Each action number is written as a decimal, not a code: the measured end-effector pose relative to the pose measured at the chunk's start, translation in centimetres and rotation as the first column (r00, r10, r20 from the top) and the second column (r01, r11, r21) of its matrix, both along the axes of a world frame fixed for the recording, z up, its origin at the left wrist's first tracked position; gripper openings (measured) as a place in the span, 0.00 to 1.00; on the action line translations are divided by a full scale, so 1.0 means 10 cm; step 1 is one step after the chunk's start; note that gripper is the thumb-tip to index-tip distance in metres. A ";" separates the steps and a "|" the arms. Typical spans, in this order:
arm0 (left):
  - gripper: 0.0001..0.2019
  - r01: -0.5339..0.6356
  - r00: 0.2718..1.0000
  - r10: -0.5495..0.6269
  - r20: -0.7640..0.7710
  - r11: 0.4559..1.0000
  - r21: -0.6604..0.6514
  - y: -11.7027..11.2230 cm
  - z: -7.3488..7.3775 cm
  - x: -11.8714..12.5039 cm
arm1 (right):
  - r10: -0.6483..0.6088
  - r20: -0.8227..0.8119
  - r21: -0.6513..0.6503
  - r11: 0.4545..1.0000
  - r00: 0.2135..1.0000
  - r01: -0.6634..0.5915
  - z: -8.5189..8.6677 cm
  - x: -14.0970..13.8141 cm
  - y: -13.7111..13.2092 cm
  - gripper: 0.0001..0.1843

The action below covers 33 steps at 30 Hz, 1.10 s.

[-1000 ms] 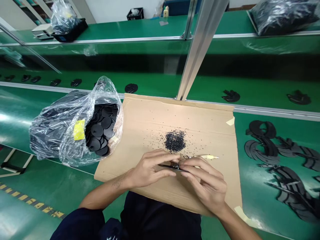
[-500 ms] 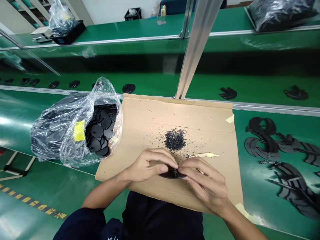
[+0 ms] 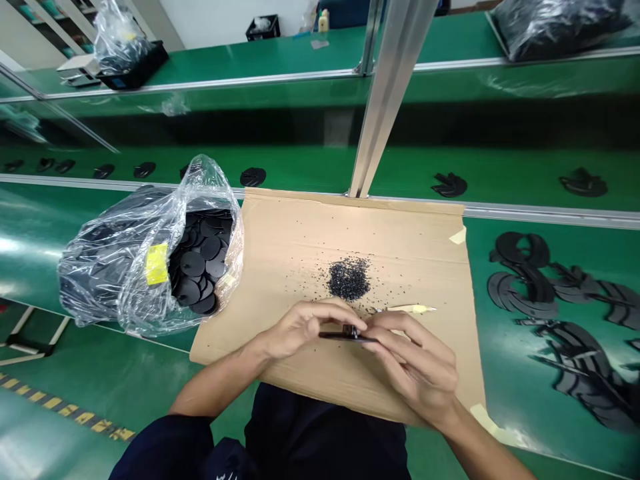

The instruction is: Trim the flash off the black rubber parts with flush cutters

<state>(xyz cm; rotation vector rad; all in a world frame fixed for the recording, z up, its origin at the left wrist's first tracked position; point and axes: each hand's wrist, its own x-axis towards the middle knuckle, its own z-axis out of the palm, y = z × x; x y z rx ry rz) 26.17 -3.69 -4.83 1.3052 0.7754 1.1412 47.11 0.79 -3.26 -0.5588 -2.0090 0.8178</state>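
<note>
Both my hands meet over the near part of a brown cardboard sheet (image 3: 310, 247). My left hand (image 3: 300, 328) and my right hand (image 3: 413, 363) pinch a thin black disc (image 3: 345, 335), held almost edge-on between the fingertips. Just beyond the fingers lies a small heap of black crumbs (image 3: 349, 279) and a small cream-handled tool (image 3: 407, 309) on the cardboard. A clear plastic bag (image 3: 145, 250) full of black discs lies open at the left edge of the cardboard.
Rows of black cut parts (image 3: 550, 300) lie on the green table at the right. More black pieces (image 3: 450, 185) sit on the conveyor belt behind. A slanted metal post (image 3: 385, 93) rises from the cardboard's far edge. Bagged goods (image 3: 555, 27) rest on the upper shelf.
The disc has tilted from a slightly face-on view to nearly edge-on between my fingers. My hands stay at the same spot.
</note>
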 end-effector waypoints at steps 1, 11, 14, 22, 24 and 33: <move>0.31 -0.030 0.999 0.030 -0.016 0.999 0.018 0.00 -0.02 0.01 | -0.035 0.019 0.032 0.999 0.999 0.034 -0.01 0.00 0.00 0.15; 0.13 -0.288 0.950 0.303 -0.080 0.944 0.162 -0.05 -0.12 -0.01 | -0.189 0.625 0.254 0.967 0.757 0.032 -0.29 0.55 0.24 0.32; 0.14 -0.294 0.956 0.294 0.020 0.956 0.002 -0.06 -0.14 -0.03 | -0.273 0.695 0.311 0.948 0.666 0.064 -0.43 0.73 0.25 0.32; 0.18 -0.360 0.923 0.382 0.036 0.895 -0.264 -0.04 -0.22 -0.05 | -0.177 0.611 0.114 0.984 0.772 0.135 -0.25 0.58 0.21 0.21; 0.16 -0.369 0.925 0.379 0.006 0.902 -0.223 -0.05 -0.20 -0.05 | -0.084 0.521 0.029 0.996 0.850 0.081 -0.14 0.48 0.20 0.18; 0.13 -0.381 0.910 0.377 -0.172 0.925 0.010 -0.09 -0.07 -0.02 | 0.075 0.464 0.038 0.994 0.883 -0.104 0.06 0.21 0.19 0.16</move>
